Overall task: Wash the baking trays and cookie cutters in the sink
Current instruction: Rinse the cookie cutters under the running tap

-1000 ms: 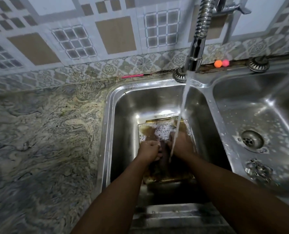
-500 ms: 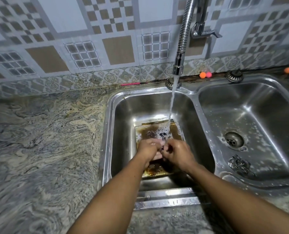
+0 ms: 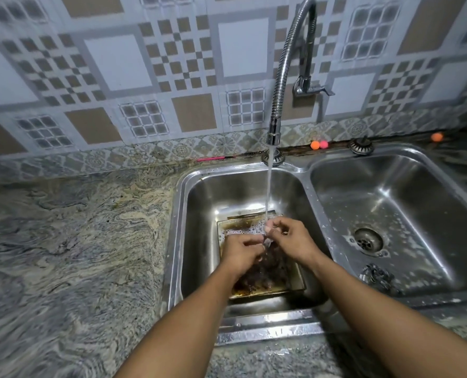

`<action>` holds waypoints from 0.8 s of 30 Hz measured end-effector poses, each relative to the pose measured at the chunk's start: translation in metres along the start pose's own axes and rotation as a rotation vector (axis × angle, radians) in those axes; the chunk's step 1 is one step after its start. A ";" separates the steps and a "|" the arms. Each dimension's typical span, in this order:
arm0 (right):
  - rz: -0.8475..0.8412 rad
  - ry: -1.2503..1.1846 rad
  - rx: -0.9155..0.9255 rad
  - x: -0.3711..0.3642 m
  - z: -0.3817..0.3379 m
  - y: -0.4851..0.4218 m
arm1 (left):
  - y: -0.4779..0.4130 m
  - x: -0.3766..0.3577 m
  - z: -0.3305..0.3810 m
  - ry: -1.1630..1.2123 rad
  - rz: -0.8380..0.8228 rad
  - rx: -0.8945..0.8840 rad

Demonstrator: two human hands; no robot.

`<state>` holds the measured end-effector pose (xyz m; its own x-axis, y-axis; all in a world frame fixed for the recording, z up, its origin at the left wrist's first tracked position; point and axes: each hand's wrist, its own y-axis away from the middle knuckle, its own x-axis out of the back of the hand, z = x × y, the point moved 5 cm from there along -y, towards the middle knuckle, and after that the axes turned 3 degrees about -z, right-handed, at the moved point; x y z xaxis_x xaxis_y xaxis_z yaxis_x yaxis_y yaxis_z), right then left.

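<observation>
Baking tray [image 3: 295,279] lies flat on the floor of the L basin [image 3: 199,227]. Its long axis runs from me toward the back wall, w/ the near end skewed a bit to the right. It's rectangular w/ a low raised rim and brown baked-on staining. There's white foam at the far short end and dark wet crud in the middle.

Both forearms reach in from the bottom edge and converge over the tray's centre. Left hand [image 3: 240,249] is knuckles-up w/ fingers curled in. Right hand [image 3: 289,238] sits just beyond it, thumb + forefinger tips together. Both pinch at a small glinting bit [image 3: 266,242] between them, right under the water stream [image 3: 268,186]. It's too small and splashed for me to say what it is. Hands are touching or nearly so, and I can't tell if they're clear of the tray surface.

Faucet [image 3: 281,77] is a ribbed flexible chrome hose arching off the tile wall [image 3: 117,64], nozzle pointing straight down. Both basins are brushed stainless. R basin [image 3: 390,200] is flecked w/ suds around the drain [image 3: 368,239], w/ a steel-wool scrubber [image 3: 377,275] near its front. Counter [image 3: 76,241] is swirled grey-beige stone. On the back ledge are an orange + pink ball pair [image 3: 319,144], a metal strainer cap [image 3: 361,146] and a thin pink stick [image 3: 213,159].
</observation>
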<state>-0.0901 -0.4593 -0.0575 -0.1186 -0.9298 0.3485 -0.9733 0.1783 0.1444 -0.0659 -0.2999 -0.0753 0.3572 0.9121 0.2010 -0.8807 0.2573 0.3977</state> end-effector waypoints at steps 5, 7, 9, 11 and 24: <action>-0.053 0.153 0.113 0.003 -0.022 0.001 | -0.001 0.011 -0.003 0.168 0.093 0.076; -0.075 0.296 0.196 0.001 -0.039 0.004 | 0.001 0.011 0.000 0.289 0.078 0.116; -0.073 0.399 0.281 -0.001 -0.053 0.004 | 0.000 0.007 0.002 0.412 0.063 0.153; -0.044 0.466 0.341 0.000 -0.059 0.003 | 0.000 0.004 0.006 0.520 0.049 0.173; 0.064 -0.018 -0.049 0.053 -0.015 0.007 | -0.003 -0.007 0.048 0.233 0.174 -0.042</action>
<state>-0.1006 -0.5026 -0.0245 -0.1839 -0.9218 0.3414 -0.9529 0.2524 0.1681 -0.0507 -0.3219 -0.0347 0.1231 0.9912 0.0494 -0.9364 0.0995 0.3365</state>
